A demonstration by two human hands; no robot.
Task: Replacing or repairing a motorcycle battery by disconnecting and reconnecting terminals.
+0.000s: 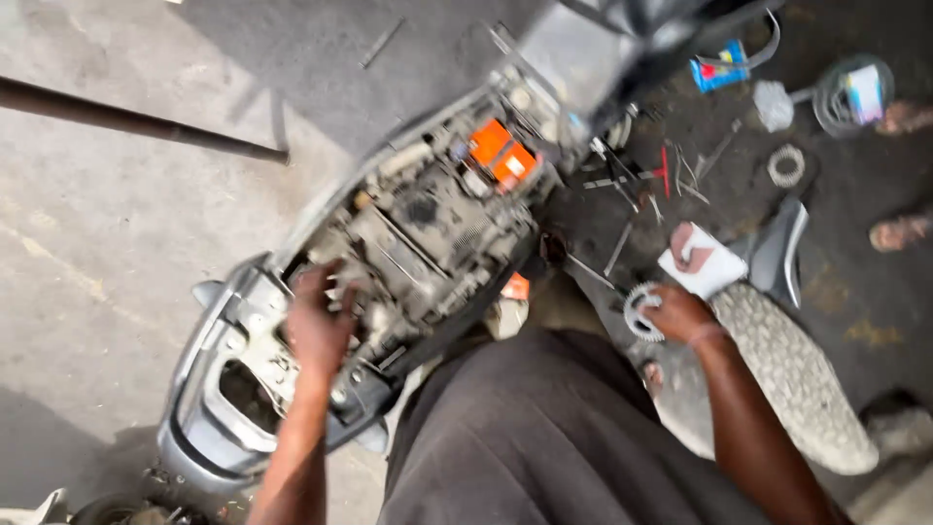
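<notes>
1. The right hand (680, 313) is out to the person's right and low, fingers curled shut around a toothed metal sprocket (639, 311). The sprocket sticks out of the hand's left side, its teeth facing the scooter. The frame is blurred, so I cannot tell how many fingers are on it.

2. The left hand (319, 326) is down inside the opened scooter body (209, 389), spread over the grimy engine (428, 243). It presses on or grasps some part there; which part, and whether the fingers close on it, I cannot tell through the blur.

3. The relation that counts: the engine bay lies to the left of, and slightly above, the sprocket in the picture, with the person's dark-clothed lap (544, 428) between the two hands. The left hand is already at the engine; the right, with the sprocket, is well apart from it.

4. The scooter's long axis runs on a diagonal, from the grey rear end at lower left up to the upper right, past an orange battery (501, 154) that sits beyond the engine.

5. Just beyond the right hand a white box (702, 261) lies on the ground, beside a grey body panel (782, 255) and a speckled cushion-like seat (792, 374).

6. Farther out, loose hand tools (641, 185) are scattered on the dark floor, with a second toothed ring (785, 165) near them.

7. A long dark pipe (136, 122) lies across the concrete, well clear of both hands.
</notes>
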